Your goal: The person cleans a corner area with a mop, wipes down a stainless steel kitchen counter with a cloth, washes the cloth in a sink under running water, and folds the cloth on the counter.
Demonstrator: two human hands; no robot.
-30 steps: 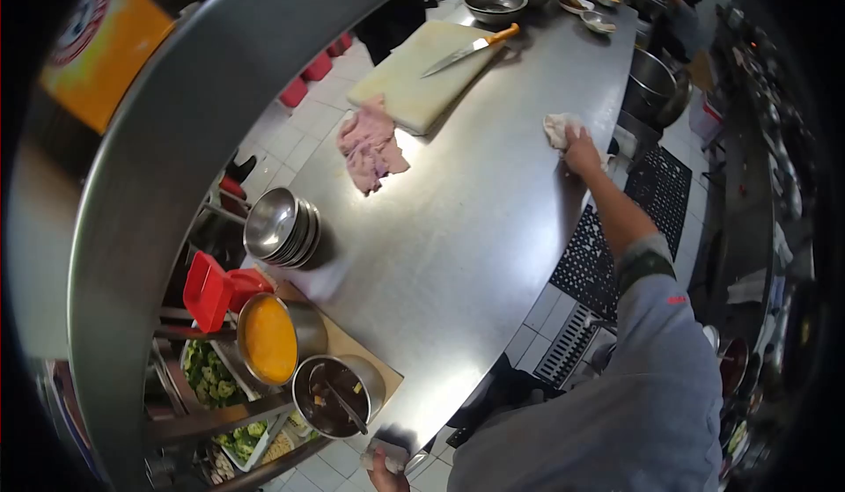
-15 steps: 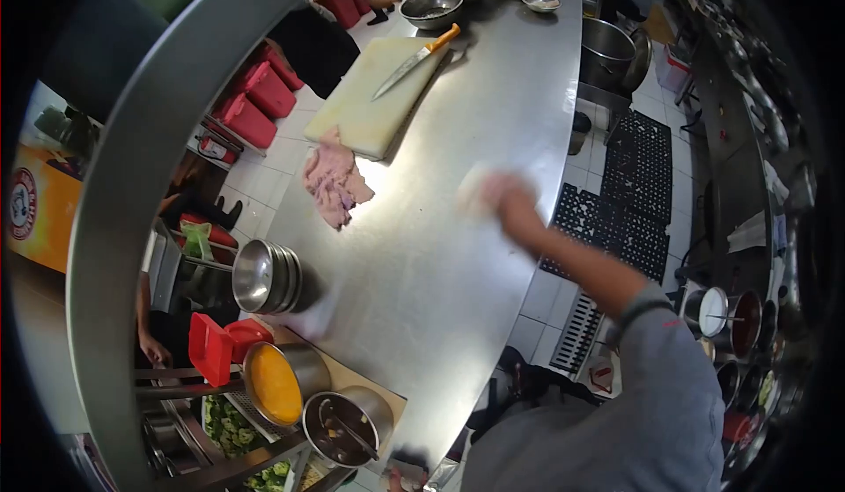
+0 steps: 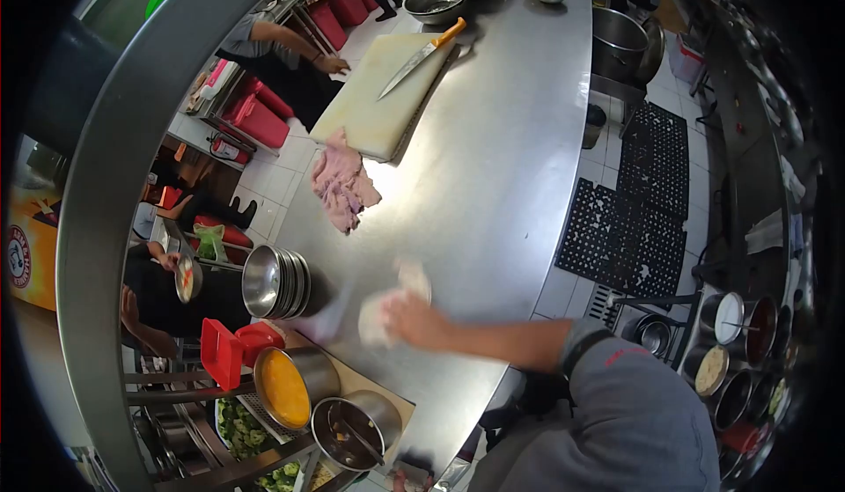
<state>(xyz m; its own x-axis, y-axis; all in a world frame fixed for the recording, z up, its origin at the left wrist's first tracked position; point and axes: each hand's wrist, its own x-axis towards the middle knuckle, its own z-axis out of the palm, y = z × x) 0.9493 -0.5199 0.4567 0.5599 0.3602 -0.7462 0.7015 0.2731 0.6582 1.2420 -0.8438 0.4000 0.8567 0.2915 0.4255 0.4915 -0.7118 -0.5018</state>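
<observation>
My right hand (image 3: 414, 320) presses a whitish cloth (image 3: 377, 323) against the steel table (image 3: 475, 184); hand and cloth are blurred by motion. At the bottom edge, part of my left hand (image 3: 400, 481) shows beside a small metal container, its fingers too unclear to read. A stack of steel bowls (image 3: 261, 282) stands left of the cloth. Farther up the table lies a crumpled pink cloth (image 3: 341, 184), touching the near corner of a white cutting board (image 3: 374, 96). A knife with an orange handle (image 3: 449, 33) rests on the board.
Near the front left stand a pot of orange liquid (image 3: 286, 388) and a pot of dark sauce (image 3: 348, 435), by red containers (image 3: 220, 354). A metal shelf post (image 3: 97, 175) curves along the left. Steel bowls (image 3: 436, 2) stand at the far end. Co-workers' hands (image 3: 333, 65) show across the table.
My right hand has swept the whitish cloth from the table's right side toward the lower left, near the bowls. At left, a co-worker's hand with a bowl has come into view.
</observation>
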